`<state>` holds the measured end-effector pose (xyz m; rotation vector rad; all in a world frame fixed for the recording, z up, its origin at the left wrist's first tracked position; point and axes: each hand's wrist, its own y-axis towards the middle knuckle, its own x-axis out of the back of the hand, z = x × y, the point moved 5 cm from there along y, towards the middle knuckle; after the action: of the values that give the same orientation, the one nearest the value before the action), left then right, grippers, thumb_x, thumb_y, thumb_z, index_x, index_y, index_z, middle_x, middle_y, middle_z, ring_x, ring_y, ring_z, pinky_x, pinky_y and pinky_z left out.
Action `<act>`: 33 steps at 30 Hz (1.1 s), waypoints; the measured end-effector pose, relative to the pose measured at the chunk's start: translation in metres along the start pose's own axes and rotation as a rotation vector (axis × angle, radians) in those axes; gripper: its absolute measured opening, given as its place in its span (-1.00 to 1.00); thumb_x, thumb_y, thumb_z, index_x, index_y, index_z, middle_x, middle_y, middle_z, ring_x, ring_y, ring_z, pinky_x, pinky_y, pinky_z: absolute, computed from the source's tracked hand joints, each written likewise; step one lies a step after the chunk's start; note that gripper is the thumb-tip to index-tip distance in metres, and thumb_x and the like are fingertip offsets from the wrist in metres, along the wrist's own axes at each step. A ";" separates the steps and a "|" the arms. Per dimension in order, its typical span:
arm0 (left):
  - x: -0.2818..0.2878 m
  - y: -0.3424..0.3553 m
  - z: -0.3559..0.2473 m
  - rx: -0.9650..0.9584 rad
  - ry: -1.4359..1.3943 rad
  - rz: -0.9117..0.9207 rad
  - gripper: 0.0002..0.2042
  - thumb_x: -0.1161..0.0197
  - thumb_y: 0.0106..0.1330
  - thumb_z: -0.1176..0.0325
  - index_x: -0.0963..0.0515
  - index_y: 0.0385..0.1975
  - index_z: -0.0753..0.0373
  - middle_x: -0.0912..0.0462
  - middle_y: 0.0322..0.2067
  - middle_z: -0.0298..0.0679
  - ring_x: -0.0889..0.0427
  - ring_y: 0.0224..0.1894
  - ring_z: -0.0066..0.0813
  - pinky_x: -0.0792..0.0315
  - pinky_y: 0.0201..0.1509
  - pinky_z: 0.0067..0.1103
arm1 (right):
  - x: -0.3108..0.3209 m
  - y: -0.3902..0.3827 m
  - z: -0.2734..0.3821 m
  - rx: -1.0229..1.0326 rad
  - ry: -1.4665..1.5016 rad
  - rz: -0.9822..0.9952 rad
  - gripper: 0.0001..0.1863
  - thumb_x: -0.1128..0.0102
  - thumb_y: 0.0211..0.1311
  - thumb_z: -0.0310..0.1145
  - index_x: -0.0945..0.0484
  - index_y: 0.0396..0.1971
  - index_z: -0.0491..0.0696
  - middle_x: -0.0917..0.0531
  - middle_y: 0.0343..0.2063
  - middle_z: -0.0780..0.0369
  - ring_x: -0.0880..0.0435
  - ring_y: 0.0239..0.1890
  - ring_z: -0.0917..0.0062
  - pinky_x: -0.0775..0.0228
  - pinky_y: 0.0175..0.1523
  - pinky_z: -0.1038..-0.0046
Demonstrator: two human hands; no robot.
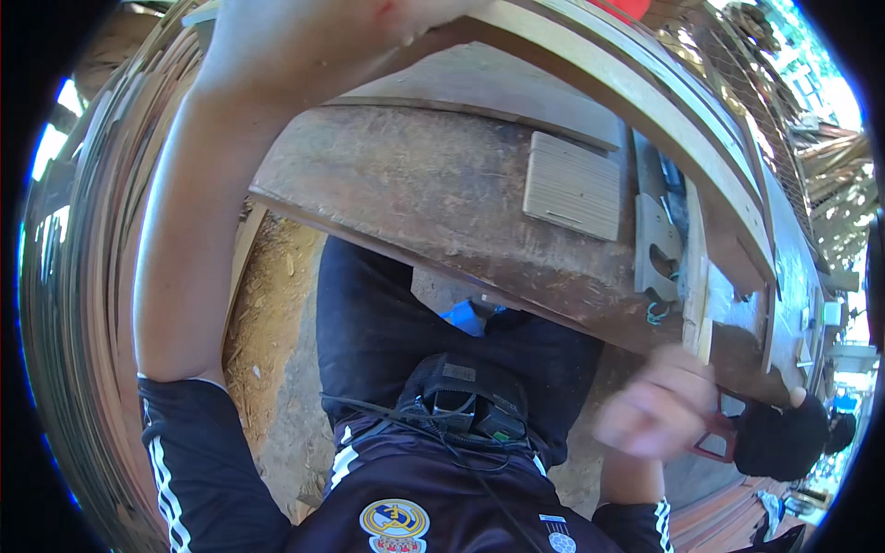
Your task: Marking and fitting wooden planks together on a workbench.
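My left hand [369, 32] reaches to the top edge of the head view, over the near end of a long pale wooden beam [590, 69]. Its fingers are cut off by that edge, so its grip cannot be told. Lower right, my right hand [656, 405] is smeared by motion; its fingers look curled, but whether they hold anything is unclear. Close by it is the lower end of a narrow wooden strip [702, 341]. A handsaw [658, 235] with a grey handle lies on the worn wooden bench [415, 175], beside a small rectangular wood block [573, 184].
A flat board [479, 88] lies across the bench. Stacked planks [101, 230] line the left side. A person in black [784, 438] is at the far right, near a red-framed object [717, 435]. Earth and shavings [267, 286] cover the ground below.
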<state>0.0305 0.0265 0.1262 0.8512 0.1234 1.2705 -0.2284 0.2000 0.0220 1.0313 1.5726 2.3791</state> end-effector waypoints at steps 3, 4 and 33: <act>-0.008 0.010 0.002 0.107 -0.069 0.017 -0.77 -0.40 0.19 0.19 -0.55 -0.61 0.10 -0.54 -0.62 -0.46 -0.54 -0.62 -0.67 -0.38 -0.69 -0.65 | -0.076 0.003 -0.029 -0.090 -0.108 0.457 -0.64 -0.34 0.05 -0.43 -0.67 -0.07 -0.02 -0.62 -0.20 0.22 -0.65 -0.23 0.32 -0.55 -0.09 0.30; -0.006 0.014 0.003 0.106 -0.070 0.014 -0.77 -0.40 0.19 0.19 -0.55 -0.61 0.10 -0.54 -0.62 -0.46 -0.54 -0.62 -0.67 -0.38 -0.69 -0.65 | -0.089 0.011 -0.039 -0.120 -0.119 0.478 -0.58 -0.33 0.09 -0.40 -0.62 0.03 0.00 -0.61 -0.12 0.20 -0.63 -0.12 0.27 -0.53 0.01 0.25; -0.012 0.008 -0.016 0.245 -0.256 0.331 -0.75 -0.46 -0.06 0.43 -0.58 -0.35 0.16 -0.62 -0.38 -0.29 -0.66 -0.37 -0.26 -0.54 -0.32 -0.38 | -0.182 0.064 -0.192 -0.442 -0.256 0.574 -0.23 -0.43 0.08 0.06 -0.48 0.26 -0.02 -0.56 0.21 0.02 -0.50 0.29 0.14 -0.36 0.35 0.13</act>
<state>0.0119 0.0244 0.1151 1.2777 -0.0716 1.4585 -0.1852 -0.0581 -0.0548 1.7496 0.6706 2.5980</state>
